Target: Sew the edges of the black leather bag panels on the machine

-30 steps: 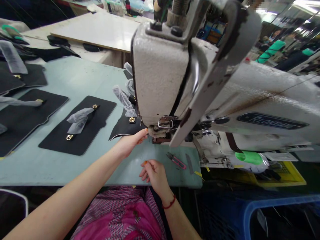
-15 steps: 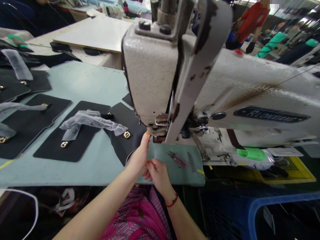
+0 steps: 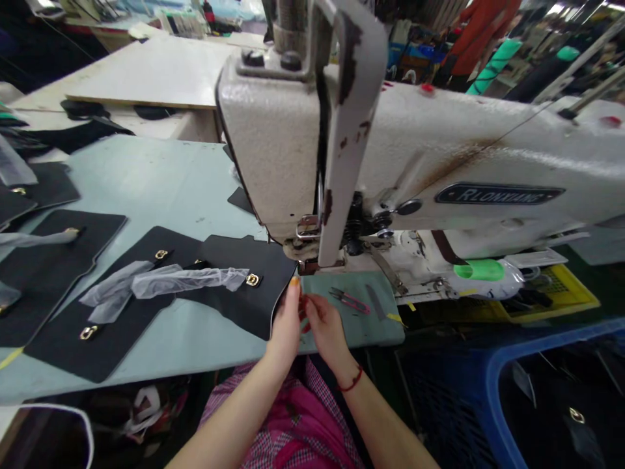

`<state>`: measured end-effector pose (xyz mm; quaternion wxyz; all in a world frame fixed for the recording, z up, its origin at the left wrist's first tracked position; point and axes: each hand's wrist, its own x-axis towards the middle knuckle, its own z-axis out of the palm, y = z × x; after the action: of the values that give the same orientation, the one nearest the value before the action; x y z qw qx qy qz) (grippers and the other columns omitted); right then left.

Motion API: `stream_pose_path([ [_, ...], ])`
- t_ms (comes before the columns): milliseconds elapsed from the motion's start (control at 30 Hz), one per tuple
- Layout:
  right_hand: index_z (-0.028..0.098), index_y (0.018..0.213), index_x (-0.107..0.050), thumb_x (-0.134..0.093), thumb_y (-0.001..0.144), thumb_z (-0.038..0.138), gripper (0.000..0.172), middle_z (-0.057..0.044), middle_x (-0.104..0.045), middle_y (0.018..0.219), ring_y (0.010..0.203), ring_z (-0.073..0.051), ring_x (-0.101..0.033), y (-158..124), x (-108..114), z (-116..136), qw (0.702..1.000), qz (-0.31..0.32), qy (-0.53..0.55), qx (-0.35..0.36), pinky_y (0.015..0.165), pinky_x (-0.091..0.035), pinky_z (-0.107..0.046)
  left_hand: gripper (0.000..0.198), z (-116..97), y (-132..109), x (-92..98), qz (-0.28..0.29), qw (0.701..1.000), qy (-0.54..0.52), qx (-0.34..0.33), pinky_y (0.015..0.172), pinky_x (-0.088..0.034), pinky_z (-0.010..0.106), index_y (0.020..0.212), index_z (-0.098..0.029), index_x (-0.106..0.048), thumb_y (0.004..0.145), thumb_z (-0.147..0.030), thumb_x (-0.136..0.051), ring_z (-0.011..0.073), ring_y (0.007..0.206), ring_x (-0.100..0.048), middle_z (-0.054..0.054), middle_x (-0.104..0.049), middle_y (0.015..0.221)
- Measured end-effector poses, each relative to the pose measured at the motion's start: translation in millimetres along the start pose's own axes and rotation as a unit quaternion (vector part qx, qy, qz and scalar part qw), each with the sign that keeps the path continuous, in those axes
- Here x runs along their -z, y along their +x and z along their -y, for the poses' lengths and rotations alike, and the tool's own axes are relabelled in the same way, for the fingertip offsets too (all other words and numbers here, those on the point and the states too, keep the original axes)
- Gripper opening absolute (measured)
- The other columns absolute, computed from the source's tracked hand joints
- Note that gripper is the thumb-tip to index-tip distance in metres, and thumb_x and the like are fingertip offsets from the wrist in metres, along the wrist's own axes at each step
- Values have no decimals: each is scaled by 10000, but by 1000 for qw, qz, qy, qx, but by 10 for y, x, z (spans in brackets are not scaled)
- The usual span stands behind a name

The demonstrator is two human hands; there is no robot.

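Note:
A black leather-like panel [image 3: 239, 254] lies on the table with its right corner by the needle area of the sewing machine [image 3: 273, 150]. My left hand [image 3: 286, 322] grips the panel's right edge, thumb on top. Close beside it, my right hand [image 3: 326, 326] is closed with curled fingers; what they hold, if anything, is hidden. A gold buckle [image 3: 252, 279] and a strip wrapped in translucent white material [image 3: 190, 281] sit on the panel. To the right of my hands lie pink-handled thread snips [image 3: 350, 301] and a thin dark blade-like piece [image 3: 375, 301].
More black panels with buckles [image 3: 88, 333] lie on the pale green tabletop [image 3: 161, 163] to the left. A blue crate [image 3: 493, 378] stands at lower right, and a yellow crate [image 3: 556, 296] lies behind it. A person in orange [image 3: 481, 32] is in the background.
The panel has turned, and its edge now lies along my left hand, which has moved lower and slightly right. My right hand has shifted right and up. The view has also shifted.

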<state>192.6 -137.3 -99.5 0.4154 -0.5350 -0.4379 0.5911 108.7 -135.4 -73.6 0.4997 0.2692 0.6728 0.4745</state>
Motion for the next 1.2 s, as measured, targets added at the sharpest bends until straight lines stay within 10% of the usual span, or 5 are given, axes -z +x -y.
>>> stream_pose_path([
  [167,168,923,-673,-469,895,590,469,-77,-660,840,741,-187,-625,97,-47,411,998,-7,45,36,590,-524,-267,202,590,-434,1024,-13,980,95,-174,960,-464,419,1080,-290,-514,922,-405,-460,261,1082,-562,69,-546,1138],
  [333,171,670,-536,-462,879,635,514,2,-479,637,598,-118,-464,273,-238,540,998,24,-2,59,498,-368,-205,513,258,309,1832,53,849,367,-377,1123,-241,566,1438,-290,-318,937,-359,-409,353,1365,-321,124,-375,1454],
  [567,184,618,-377,-491,896,535,461,29,-343,623,588,-95,-317,330,-400,364,997,-35,7,75,521,-261,-219,914,-639,1460,1321,309,637,479,-519,1150,-159,558,1497,-148,-267,804,-710,-466,405,1423,-237,216,-280,1546],
  [933,193,609,-311,-483,888,518,461,30,-269,617,582,-94,-251,313,-536,370,991,-72,66,89,518,-223,-231,849,-1429,1348,1050,337,449,661,-498,953,-424,491,1239,-150,-617,705,-799,-501,369,1075,-542,181,-595,1191],
  [1200,189,585,-309,-482,887,496,463,37,-251,591,560,-86,-240,303,-389,427,995,-51,12,84,513,-189,-240,890,-1115,1154,1092,273,489,646,-519,857,-479,461,1378,-187,-504,731,-797,-464,357,1000,-570,197,-585,1171],
])
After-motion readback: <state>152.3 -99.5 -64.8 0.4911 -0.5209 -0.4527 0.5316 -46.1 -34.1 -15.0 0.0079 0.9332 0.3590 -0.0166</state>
